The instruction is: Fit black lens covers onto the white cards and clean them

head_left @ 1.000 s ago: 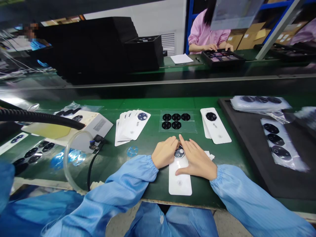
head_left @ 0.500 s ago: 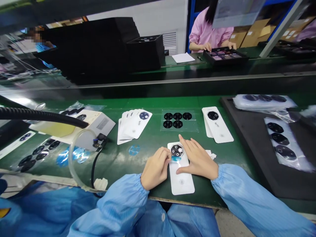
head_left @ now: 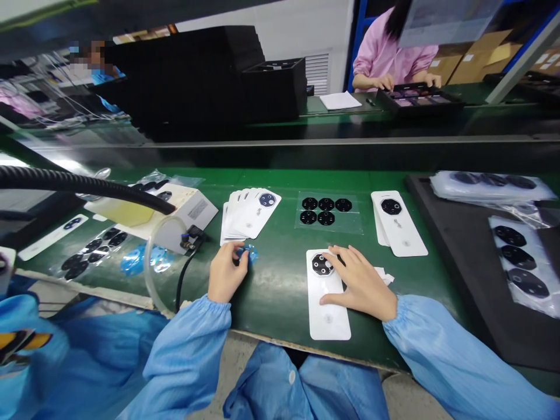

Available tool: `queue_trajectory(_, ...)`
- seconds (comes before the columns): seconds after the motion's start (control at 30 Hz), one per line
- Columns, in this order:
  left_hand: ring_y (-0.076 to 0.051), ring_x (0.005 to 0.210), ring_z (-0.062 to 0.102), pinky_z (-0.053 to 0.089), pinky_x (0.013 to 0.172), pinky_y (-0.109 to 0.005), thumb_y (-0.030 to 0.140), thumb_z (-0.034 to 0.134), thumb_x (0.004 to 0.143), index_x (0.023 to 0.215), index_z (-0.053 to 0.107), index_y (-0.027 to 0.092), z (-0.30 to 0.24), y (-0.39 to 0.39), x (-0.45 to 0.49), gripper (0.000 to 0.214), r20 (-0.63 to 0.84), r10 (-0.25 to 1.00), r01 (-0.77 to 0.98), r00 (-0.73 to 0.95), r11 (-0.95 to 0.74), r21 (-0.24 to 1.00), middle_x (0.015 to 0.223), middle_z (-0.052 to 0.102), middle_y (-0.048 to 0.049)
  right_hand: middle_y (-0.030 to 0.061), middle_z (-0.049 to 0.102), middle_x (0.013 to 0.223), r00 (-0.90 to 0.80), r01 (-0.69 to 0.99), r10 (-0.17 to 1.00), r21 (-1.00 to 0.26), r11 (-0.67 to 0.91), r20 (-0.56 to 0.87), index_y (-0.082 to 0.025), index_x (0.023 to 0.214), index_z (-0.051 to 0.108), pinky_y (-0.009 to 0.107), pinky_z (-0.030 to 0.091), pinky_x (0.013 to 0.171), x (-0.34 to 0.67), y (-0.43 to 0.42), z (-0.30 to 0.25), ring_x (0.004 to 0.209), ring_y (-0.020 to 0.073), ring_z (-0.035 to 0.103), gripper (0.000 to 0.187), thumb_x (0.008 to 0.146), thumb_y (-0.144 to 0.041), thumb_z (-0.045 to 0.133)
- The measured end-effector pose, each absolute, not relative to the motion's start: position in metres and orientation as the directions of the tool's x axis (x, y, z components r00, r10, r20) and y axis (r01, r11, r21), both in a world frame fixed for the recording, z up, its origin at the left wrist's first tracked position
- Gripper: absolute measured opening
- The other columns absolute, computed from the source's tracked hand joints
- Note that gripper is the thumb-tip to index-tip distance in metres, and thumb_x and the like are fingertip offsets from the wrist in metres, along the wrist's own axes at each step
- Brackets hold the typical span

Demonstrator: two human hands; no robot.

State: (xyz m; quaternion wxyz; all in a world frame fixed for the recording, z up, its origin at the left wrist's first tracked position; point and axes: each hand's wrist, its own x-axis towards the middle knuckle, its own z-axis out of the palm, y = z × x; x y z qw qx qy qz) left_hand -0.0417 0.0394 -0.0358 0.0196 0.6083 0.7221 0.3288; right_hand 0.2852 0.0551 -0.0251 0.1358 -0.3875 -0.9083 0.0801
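Observation:
My right hand lies with fingers spread on a white phone back panel, thumb and fingertips pressing its upper part. A round black camera cover sits at the panel's top, partly under my fingertips. My left hand is off to the left, thumb and fingers pinched on a piece of clear blue film. Beside those fingertips, blue film shows on the green table; where one piece ends and the other begins is hard to see.
A clear sheet of black camera covers lies beyond the panel, between fanned white panels and another stack. At right, a black foam mat bears bagged covers. A white box and hose stand left.
My left hand has moved left from the panel to the blue film on the table. The blue film below the camera cover has gone from the panel. My right hand stays on the panel.

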Motion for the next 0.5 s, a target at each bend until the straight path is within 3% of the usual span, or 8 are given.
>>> queue_trajectory(0.13,-0.019,0.080,0.058,0.051,0.071,-0.036,0.028,0.059,0.082,0.099,0.061,0.019,-0.029,0.033,-0.032,0.019,0.423,0.868,0.889,-0.261,0.046,0.455,0.121,0.048,-0.0113,0.0216,0.046,0.137,-0.653,0.693,0.736,-0.252,0.675,0.178,-0.008,0.144,0.029,0.054,0.029,0.112,0.284,0.055,-0.027,0.128,0.0344,0.043,0.107,0.068,-0.076,0.061)
queue_trajectory(0.2,-0.023,0.094,0.057,0.051,0.079,-0.039,0.029,0.055,0.086,0.103,0.059,0.019,-0.025,0.031,-0.020,0.020,0.441,0.872,0.889,-0.212,-0.014,0.457,0.125,0.045,-0.0125,0.0218,0.046,0.137,-0.643,0.704,0.747,-0.255,0.663,0.170,-0.006,0.149,0.016,0.053,0.029,0.113,0.283,0.057,-0.028,0.128,0.0341,0.043,0.117,0.068,-0.077,0.060)
queue_trajectory(0.33,-0.023,0.115,0.053,0.044,0.099,-0.040,0.031,0.048,0.093,0.116,0.054,0.022,-0.021,0.038,0.020,0.025,0.389,0.910,0.819,0.142,-0.328,0.471,0.119,0.057,-0.0085,0.0211,0.041,0.142,-0.639,0.713,0.752,-0.241,0.658,0.162,-0.007,0.151,0.001,0.053,0.029,0.113,0.283,0.058,-0.029,0.130,0.0332,0.042,0.122,0.069,-0.078,0.058)
queue_trajectory(0.43,-0.026,0.123,0.050,0.042,0.103,-0.041,0.045,0.061,0.085,0.134,0.042,0.019,-0.020,0.045,0.053,0.058,0.360,0.834,0.708,0.418,-0.547,0.446,0.133,0.055,-0.0111,0.0193,0.037,0.147,-0.657,0.700,0.730,-0.204,0.684,0.189,-0.010,0.151,-0.003,0.053,0.033,0.111,0.288,0.050,-0.032,0.131,0.0330,0.041,0.115,0.076,-0.074,0.055)
queue_trajectory(0.5,-0.029,0.120,0.053,0.043,0.101,-0.043,0.057,0.067,0.075,0.135,0.041,0.014,-0.014,0.047,0.070,0.079,0.372,0.782,0.680,0.501,-0.621,0.389,0.132,0.056,-0.0148,0.0184,0.034,0.149,-0.670,0.684,0.698,-0.157,0.713,0.252,-0.012,0.152,0.002,0.053,0.039,0.107,0.293,0.048,-0.038,0.129,0.0336,0.043,0.104,0.081,-0.069,0.053)
